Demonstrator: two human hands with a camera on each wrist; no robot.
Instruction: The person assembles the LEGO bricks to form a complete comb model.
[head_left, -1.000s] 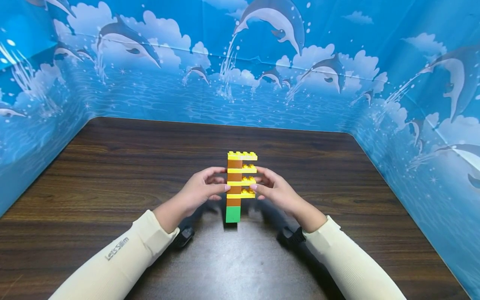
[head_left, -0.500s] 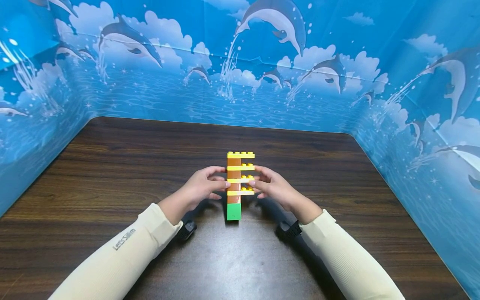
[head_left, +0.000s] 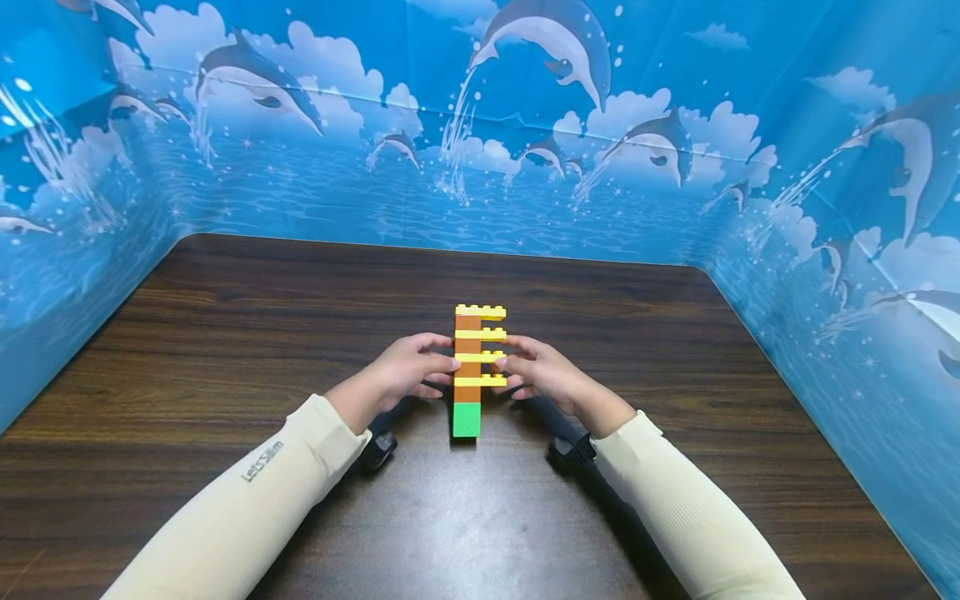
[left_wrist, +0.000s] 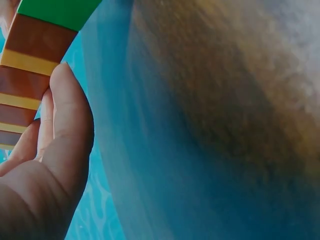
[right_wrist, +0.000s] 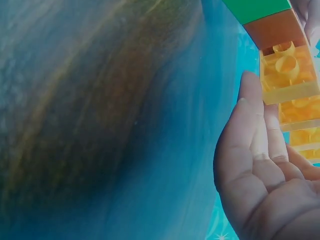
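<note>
A tower of toy building blocks (head_left: 468, 392) stands upright at mid-table. Its base is a green block (head_left: 467, 420); above, orange bricks (head_left: 467, 392) alternate with flat yellow plates (head_left: 491, 335) that jut out to the right, studs up. From the left, my left hand (head_left: 393, 375) holds the orange column, thumb at its near edge and fingers behind. My right hand (head_left: 551, 379) holds the jutting plate ends, thumb in front. In the left wrist view the left thumb (left_wrist: 67, 110) lies along the tower's edge. The right wrist view shows the hollow undersides of the yellow plates (right_wrist: 287, 75).
The dark wood-grain table (head_left: 262, 317) spreads around the tower. A blue dolphin-print curtain (head_left: 337, 192) rises along its back and both sides. Black wrist cameras (head_left: 378, 450) hang under both sleeves, close over the tabletop.
The tower has turned slightly, its plate ends shifting left in view, and its base sits a little farther from me. Both hands have kept hold of it and moved slightly inward.
</note>
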